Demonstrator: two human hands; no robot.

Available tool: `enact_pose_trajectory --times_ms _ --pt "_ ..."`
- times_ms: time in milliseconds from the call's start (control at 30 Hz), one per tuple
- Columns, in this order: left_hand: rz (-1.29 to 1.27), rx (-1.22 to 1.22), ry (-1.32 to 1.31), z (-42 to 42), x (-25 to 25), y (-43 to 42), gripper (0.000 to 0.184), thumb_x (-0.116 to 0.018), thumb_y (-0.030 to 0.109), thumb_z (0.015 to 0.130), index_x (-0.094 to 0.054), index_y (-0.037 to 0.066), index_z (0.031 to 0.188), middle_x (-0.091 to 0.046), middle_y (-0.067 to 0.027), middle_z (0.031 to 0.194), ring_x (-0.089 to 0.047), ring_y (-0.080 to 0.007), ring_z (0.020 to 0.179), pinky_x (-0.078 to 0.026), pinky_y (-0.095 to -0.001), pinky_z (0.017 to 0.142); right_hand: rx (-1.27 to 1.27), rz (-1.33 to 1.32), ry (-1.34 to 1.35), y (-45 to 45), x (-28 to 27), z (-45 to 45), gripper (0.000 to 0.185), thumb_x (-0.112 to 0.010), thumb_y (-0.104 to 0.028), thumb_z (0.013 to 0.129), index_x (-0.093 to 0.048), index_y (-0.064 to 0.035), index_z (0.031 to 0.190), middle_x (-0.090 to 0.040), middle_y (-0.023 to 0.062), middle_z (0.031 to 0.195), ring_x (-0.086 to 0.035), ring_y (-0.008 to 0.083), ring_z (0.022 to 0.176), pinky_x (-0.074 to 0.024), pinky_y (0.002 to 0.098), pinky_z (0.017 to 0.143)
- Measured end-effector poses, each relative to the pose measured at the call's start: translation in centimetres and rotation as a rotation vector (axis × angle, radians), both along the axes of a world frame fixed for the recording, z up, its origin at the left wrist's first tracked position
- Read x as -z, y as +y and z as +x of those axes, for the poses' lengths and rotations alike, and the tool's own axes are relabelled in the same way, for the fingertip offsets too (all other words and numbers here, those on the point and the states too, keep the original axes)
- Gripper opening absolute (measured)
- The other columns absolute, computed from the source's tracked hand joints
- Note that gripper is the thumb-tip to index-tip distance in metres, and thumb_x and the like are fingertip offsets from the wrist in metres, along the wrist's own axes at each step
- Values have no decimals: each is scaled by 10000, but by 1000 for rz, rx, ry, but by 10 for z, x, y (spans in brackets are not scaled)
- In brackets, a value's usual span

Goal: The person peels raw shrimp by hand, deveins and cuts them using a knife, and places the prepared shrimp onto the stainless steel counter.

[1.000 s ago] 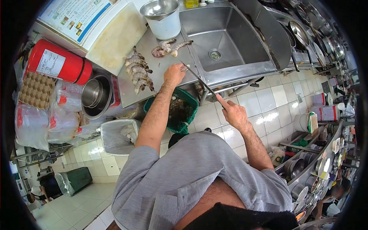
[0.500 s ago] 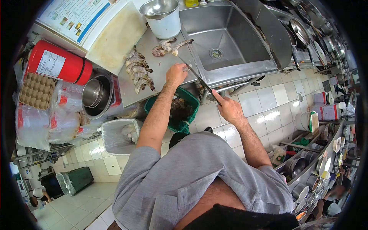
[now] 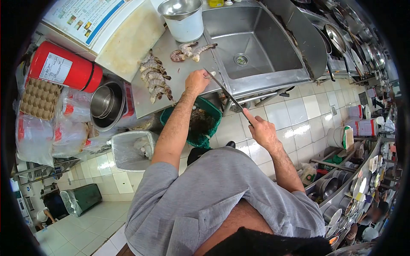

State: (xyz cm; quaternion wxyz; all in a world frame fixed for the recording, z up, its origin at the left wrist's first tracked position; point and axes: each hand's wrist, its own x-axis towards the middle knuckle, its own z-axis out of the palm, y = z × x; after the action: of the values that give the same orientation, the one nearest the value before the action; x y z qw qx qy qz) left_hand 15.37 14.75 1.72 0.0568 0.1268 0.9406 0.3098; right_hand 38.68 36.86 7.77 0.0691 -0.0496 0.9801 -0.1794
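Observation:
A long narrow knife (image 3: pixel 232 99) is gripped by its dark handle in my right hand (image 3: pixel 263 131), its blade slanting up and left to the counter edge. My left hand (image 3: pixel 197 82) is closed at that edge, fingertips right by the blade's tip. A small pale piece (image 3: pixel 212 74) shows at those fingertips; its kind is too small to tell. On the steel counter (image 3: pixel 181 79), left of my left hand, a row of shrimp (image 3: pixel 154 79) lies side by side. Beyond the hand are a few more shrimp (image 3: pixel 188 50), paler and apart from the row.
A steel sink (image 3: pixel 265 51) adjoins the counter on the right. At the back stands a white bucket (image 3: pixel 184 30) with a metal bowl (image 3: pixel 177 9) on it. Below the counter are a green-lined bin (image 3: pixel 211 126) with scraps and a pale bin (image 3: pixel 121 155). Steel pots (image 3: pixel 102 102) stand left.
My right hand has drawn slightly right and down with the knife, whose blade has slid back past my left fingertips. The left hand stays nearly in place, and the shrimp have not moved.

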Motion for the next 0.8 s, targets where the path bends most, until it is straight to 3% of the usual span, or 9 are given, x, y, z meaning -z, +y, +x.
enact_pose_trajectory --times_ms 167,367,533,667,800 --pt "25 37 6 -1 0 1 260 -702 184 718 -686 91 960 -692 -125 918 -651 -322 896 -518 -427 789 -10 31 6 -10 11 -14 663 -581 -78 826 -374 -240 1436 -619 118 877 -645 321 699 -534 449 616" --pt "56 19 20 5 0 -3 253 -715 198 733 -671 76 950 -680 -119 955 -642 -311 918 -514 -425 784 -2 -18 10 -17 14 -33 673 -601 -94 838 -350 -237 1447 -628 146 898 -646 333 793 -532 457 691" --pt "57 -24 -11 9 4 -11 256 -727 233 748 -652 70 931 -664 -102 1005 -630 -300 944 -510 -421 787 71 -311 -4 -13 15 -29 728 -658 -69 807 -353 -246 1444 -645 178 1057 -643 359 889 -529 442 754" --pt "99 -6 33 2 12 -9 263 -731 237 745 -665 64 933 -684 -112 936 -651 -292 880 -515 -402 762 27 -202 80 -13 8 -21 719 -652 -72 809 -361 -249 1442 -647 159 1001 -647 350 840 -531 439 733" --pt "88 9 54 3 6 -6 269 -739 237 740 -677 51 924 -699 -123 867 -670 -282 819 -520 -384 735 8 -8 -17 -9 4 -8 701 -631 -73 814 -367 -247 1440 -620 131 872 -637 339 745 -531 444 677"
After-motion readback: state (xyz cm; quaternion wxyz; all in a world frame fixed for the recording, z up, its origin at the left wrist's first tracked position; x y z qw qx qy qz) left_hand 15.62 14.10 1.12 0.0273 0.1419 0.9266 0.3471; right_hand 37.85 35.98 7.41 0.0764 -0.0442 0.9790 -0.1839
